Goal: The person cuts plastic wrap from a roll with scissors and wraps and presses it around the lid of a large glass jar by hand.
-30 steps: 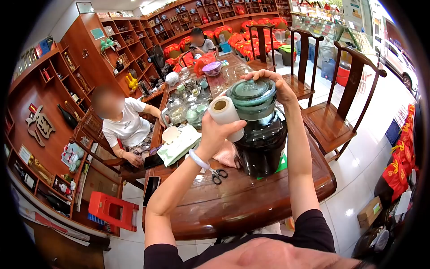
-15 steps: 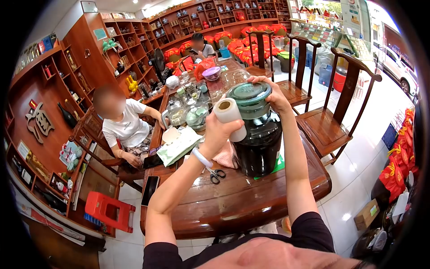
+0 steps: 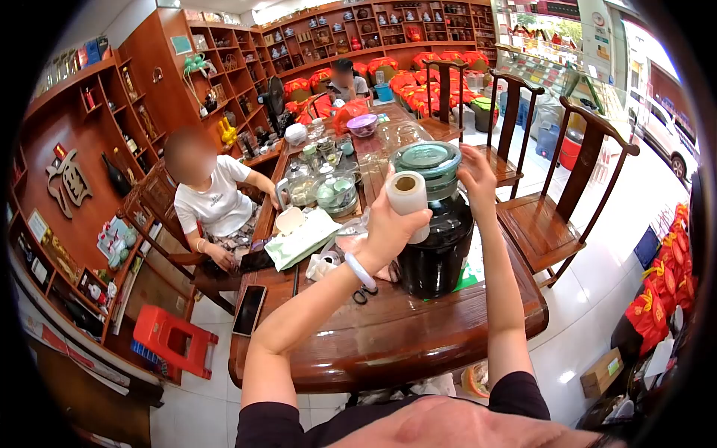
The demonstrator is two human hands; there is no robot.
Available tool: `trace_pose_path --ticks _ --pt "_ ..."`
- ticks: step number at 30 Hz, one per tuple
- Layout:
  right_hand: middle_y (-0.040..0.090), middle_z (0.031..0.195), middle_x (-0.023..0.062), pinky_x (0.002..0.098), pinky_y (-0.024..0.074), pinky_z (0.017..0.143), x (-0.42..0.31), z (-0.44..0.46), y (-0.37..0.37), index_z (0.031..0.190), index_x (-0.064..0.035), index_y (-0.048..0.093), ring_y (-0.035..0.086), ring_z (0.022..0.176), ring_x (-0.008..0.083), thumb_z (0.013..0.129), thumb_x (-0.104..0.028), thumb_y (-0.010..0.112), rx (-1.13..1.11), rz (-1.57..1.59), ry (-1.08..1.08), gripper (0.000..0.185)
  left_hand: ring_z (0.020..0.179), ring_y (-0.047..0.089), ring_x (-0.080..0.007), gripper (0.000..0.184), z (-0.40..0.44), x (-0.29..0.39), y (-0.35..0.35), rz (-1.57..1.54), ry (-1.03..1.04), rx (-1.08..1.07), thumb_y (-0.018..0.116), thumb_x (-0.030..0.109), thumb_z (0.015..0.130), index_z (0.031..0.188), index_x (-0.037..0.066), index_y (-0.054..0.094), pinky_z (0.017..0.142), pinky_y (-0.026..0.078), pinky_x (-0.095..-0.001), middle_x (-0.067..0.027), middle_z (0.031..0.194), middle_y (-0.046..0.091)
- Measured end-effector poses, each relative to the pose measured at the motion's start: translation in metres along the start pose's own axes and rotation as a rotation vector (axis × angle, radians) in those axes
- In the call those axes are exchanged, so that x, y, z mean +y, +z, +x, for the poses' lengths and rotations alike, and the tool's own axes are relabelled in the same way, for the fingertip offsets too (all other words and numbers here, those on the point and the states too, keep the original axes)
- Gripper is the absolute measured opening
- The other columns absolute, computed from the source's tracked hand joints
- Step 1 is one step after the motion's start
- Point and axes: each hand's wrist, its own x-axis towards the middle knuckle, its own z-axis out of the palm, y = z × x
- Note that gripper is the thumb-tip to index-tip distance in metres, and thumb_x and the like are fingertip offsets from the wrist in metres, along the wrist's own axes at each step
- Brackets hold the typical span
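I keep my bare left hand (image 3: 383, 233) curled in a grip, left elbow (image 3: 267, 342) bent at seven o'clock; my bare right hand (image 3: 478, 175), at its two o'clock, has loosely crooked fingers (image 3: 467, 158), right forearm (image 3: 505, 287) pointing nearly to twelve.

This appears to be a shop with a sitting area for tea. Open wooden shelves (image 3: 377, 33) packed with small ware curve across the top of the frame, and a glass display counter (image 3: 549, 78) stands at upper right, near a bright street front where a parked car (image 3: 661, 131) shows. Rows of red-covered jars (image 3: 441, 91) fill the upper middle. At centre, a long polished table (image 3: 351, 347) bears glass teaware (image 3: 336, 196), with high-backed chairs (image 3: 549, 216) along its right side.
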Motion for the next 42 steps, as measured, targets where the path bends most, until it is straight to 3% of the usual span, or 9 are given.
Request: trace_pose_path --ticks 4,5,7,13,20,23,30,37,42 --pt "0.050 0.099 0.0070 0.0283 0.0421 0.076 -0.031 -0.060 0.016 0.095 -0.0028 0.053 0.049 0.086 0.0150 0.063 -0.013 0.074 0.053 -0.419 -0.373 0.040 0.093 0.055 -0.0154 0.076 0.000 0.004 0.002 -0.036 -0.031 -0.021 0.069 0.011 0.064 0.128 -0.007 0.031 0.084 0.043 -0.0270 -0.0106 0.103 0.057" --pt "0.052 0.100 0.0094 0.0313 0.0438 0.077 -0.038 -0.070 0.025 0.098 -0.0013 0.053 0.051 0.088 0.0196 0.059 -0.013 0.076 -0.083 -0.343 -0.220 0.046 0.093 0.055 -0.0154 0.076 0.000 0.004 0.004 -0.043 -0.034 -0.018 0.069 0.011 0.064 0.128 -0.007 0.031 0.084 0.043 -0.0270 -0.0106 0.103 0.057" --pt "0.052 0.102 0.0136 0.0353 0.0453 0.077 -0.051 -0.073 0.040 0.101 0.0005 0.053 0.053 0.090 0.0262 0.058 -0.014 0.076 -0.212 -0.482 -0.274 0.051 0.093 0.055 -0.0162 0.075 0.001 0.003 0.007 -0.115 -0.014 0.026 0.068 0.011 0.065 0.127 -0.008 0.032 0.083 0.044 -0.0274 -0.0121 0.102 0.057" --pt "0.052 0.101 0.0183 0.0389 0.0435 0.081 -0.074 -0.076 0.059 0.109 0.0049 0.046 0.052 0.093 0.0347 0.055 -0.015 0.076 -0.201 -0.810 -0.194 0.064 0.093 0.056 -0.0179 0.092 0.003 -0.005 0.017 -0.163 -0.016 0.075 0.068 0.011 0.063 0.134 -0.011 0.012 0.082 0.045 -0.0277 -0.0138 0.105 0.055" --pt "0.052 0.098 0.0210 0.0395 0.0456 0.074 -0.071 -0.083 0.077 0.104 0.0052 0.044 0.055 0.086 0.0353 0.061 -0.015 0.075 0.007 -0.679 -0.020 0.057 0.091 0.056 -0.0186 0.102 0.000 -0.006 0.017 -0.216 0.005 0.006 0.069 0.011 0.063 0.135 -0.009 0.000 0.080 0.045 -0.0281 -0.0135 0.098 0.057" --pt "0.051 0.105 0.0163 0.0385 0.0444 0.078 -0.065 -0.078 0.074 0.086 0.0000 0.061 0.053 0.091 0.0347 0.064 -0.014 0.069 -0.075 -0.750 -0.071 0.027 0.091 0.054 -0.0210 0.080 0.001 -0.003 0.011 -0.185 -0.047 -0.080 0.071 0.015 0.065 0.127 -0.009 0.026 0.080 0.046 -0.0306 -0.0147 0.106 0.053" --pt "0.047 0.086 0.0231 0.0426 0.0438 0.068 -0.065 -0.075 0.075 0.090 0.0056 0.048 0.050 0.082 0.0400 0.064 -0.012 0.064 0.074 -0.581 -0.162 0.035 0.115 0.038 -0.0189 0.090 -0.004 0.001 0.011 -0.327 -0.128 -0.184 0.064 0.007 0.074 0.137 -0.005 0.001 0.098 0.030 -0.0281 -0.0131 0.130 0.033" --pt "0.056 0.086 0.0241 0.0419 0.0471 0.066 -0.058 -0.075 0.062 0.101 0.0035 0.042 0.057 0.078 0.0400 0.062 -0.015 0.070 0.119 -0.540 -0.096 0.052 0.128 0.023 -0.0203 0.087 -0.008 0.008 0.009 -0.219 -0.063 -0.206 0.062 0.007 0.075 0.138 -0.005 0.003 0.103 0.021 -0.0302 -0.0161 0.141 0.018" --pt "0.058 0.085 0.0218 0.0391 0.0482 0.068 -0.058 -0.074 0.055 0.103 0.0018 0.041 0.060 0.078 0.0361 0.059 -0.015 0.073 0.132 -0.546 -0.087 0.057 0.131 0.020 -0.0292 0.075 0.001 -0.023 -0.007 -0.283 -0.003 -0.038 0.050 0.003 0.079 0.140 0.001 0.006 0.104 0.022 -0.0361 -0.0150 0.144 0.012"
